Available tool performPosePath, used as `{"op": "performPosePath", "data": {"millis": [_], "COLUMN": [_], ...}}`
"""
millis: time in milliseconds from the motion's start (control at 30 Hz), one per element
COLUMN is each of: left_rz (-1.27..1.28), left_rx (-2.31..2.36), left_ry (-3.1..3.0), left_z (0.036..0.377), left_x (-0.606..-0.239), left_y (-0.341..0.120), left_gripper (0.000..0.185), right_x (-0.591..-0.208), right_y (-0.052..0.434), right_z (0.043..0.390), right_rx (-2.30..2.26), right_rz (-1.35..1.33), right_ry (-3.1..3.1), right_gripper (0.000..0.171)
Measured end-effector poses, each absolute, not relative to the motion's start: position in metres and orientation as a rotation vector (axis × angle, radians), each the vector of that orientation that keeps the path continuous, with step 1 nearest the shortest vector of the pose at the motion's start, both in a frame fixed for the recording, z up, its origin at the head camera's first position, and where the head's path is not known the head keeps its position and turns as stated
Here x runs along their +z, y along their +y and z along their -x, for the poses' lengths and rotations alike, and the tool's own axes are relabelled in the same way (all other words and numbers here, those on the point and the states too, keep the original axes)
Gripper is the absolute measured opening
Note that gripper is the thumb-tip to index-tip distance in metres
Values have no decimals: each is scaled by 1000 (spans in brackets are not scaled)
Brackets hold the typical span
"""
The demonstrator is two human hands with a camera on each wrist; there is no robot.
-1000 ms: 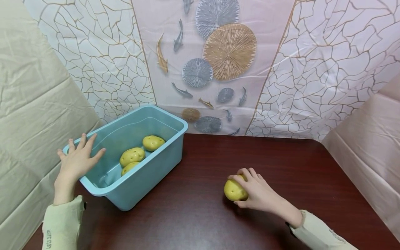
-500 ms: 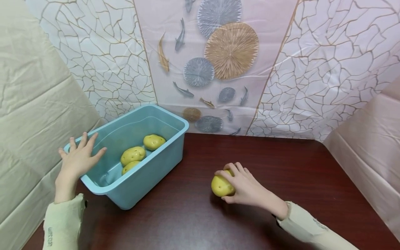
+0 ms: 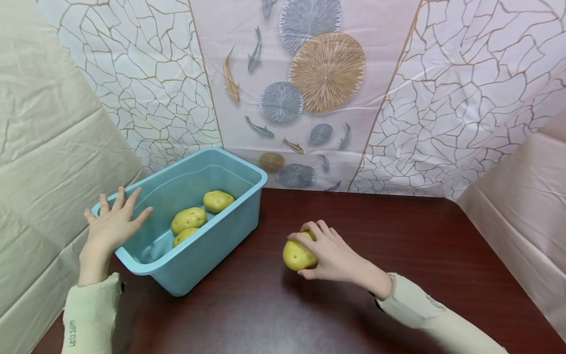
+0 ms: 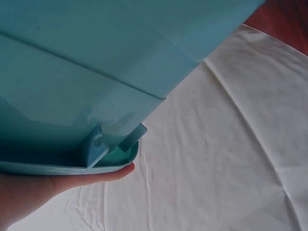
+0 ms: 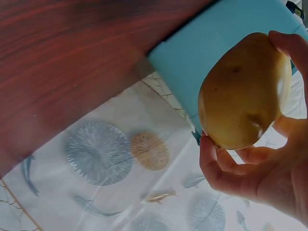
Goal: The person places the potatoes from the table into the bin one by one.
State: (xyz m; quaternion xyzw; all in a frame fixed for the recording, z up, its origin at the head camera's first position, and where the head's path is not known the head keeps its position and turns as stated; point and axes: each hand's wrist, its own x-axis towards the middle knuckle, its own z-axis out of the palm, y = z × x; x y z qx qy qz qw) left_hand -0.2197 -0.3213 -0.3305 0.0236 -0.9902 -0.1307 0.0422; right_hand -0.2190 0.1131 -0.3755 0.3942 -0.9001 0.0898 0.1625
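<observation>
In the head view my right hand (image 3: 331,253) grips a yellow potato (image 3: 297,255), thumb on the near side and fingers over the top. The right wrist view shows that potato (image 5: 243,91) held up off the dark table, the tub behind it. My left hand (image 3: 112,226) rests with spread fingers on the near left rim of a light blue plastic tub (image 3: 208,250). From below, the left wrist view shows that hand (image 4: 62,185) against the rim of the tub (image 4: 96,62). Inside the tub lie three potatoes (image 3: 188,220).
The dark red wooden table (image 3: 247,314) carries the tub on its left side. A patterned cloth (image 3: 283,59) hangs behind the table, and pale cloth (image 3: 53,147) closes off the left side, close to the tub.
My right hand has carried the potato leftward and slightly away from me, closer to the tub. The left hand stays on the rim, and the tub has not moved.
</observation>
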Motion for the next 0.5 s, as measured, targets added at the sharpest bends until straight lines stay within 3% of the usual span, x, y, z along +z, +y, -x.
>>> {"op": "performPosePath", "data": {"millis": [500], "left_rz": [-75], "left_rx": [-405], "left_ry": [-3026], "left_z": [220], "left_x": [-331], "left_y": [-322], "left_gripper": [79], "right_x": [-354], "right_y": [87], "right_z": [229], "right_rx": [264], "right_rz": [-1177], "right_ry": [-2512], "right_gripper": [66]}}
